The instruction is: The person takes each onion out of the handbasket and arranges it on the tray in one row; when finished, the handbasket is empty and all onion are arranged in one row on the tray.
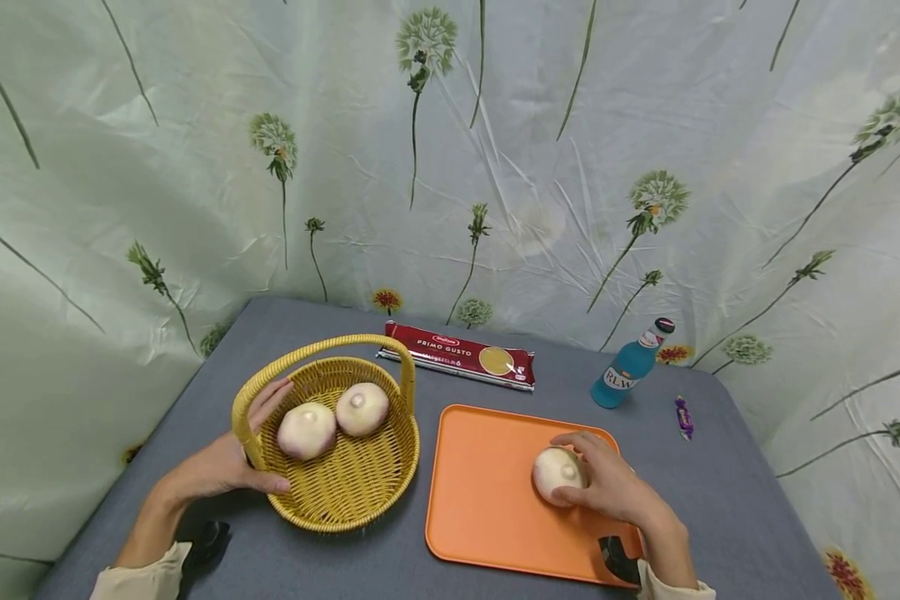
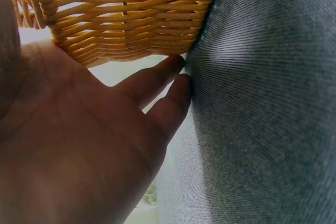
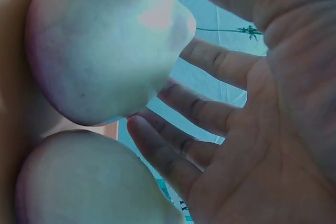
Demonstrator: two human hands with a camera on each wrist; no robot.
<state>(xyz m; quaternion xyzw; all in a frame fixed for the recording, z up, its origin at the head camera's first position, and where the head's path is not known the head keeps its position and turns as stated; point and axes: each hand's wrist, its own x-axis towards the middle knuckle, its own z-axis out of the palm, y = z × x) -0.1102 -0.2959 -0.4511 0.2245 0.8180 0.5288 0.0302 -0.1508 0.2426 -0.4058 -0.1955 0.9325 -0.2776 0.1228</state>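
Observation:
My left hand [image 1: 228,462] lies against the left side of a yellow wicker basket [image 1: 375,454], thumb and fingers spread along its outside. In the left wrist view, two straight fingers [image 2: 165,100] reach down beside the weave to the cloth. Two white turnips with purple undersides, a left one [image 1: 307,431] and a right one [image 1: 362,409], lie inside the basket. My right hand [image 1: 615,483] holds a turnip [image 1: 557,476] between thumb and fingers, over the orange tray [image 1: 487,500]. A second turnip [image 3: 94,182] sits close beside it in the right wrist view, mostly hidden by the hand from the head camera.
Behind the basket and tray lies a red pack of spaghetti [image 1: 461,356]. A blue bottle [image 1: 630,367] stands at the back right, with a purple wrapped candy [image 1: 683,418] beside it. The grey cloth-covered table [image 1: 322,571] ends at a flower-print curtain [image 1: 532,183].

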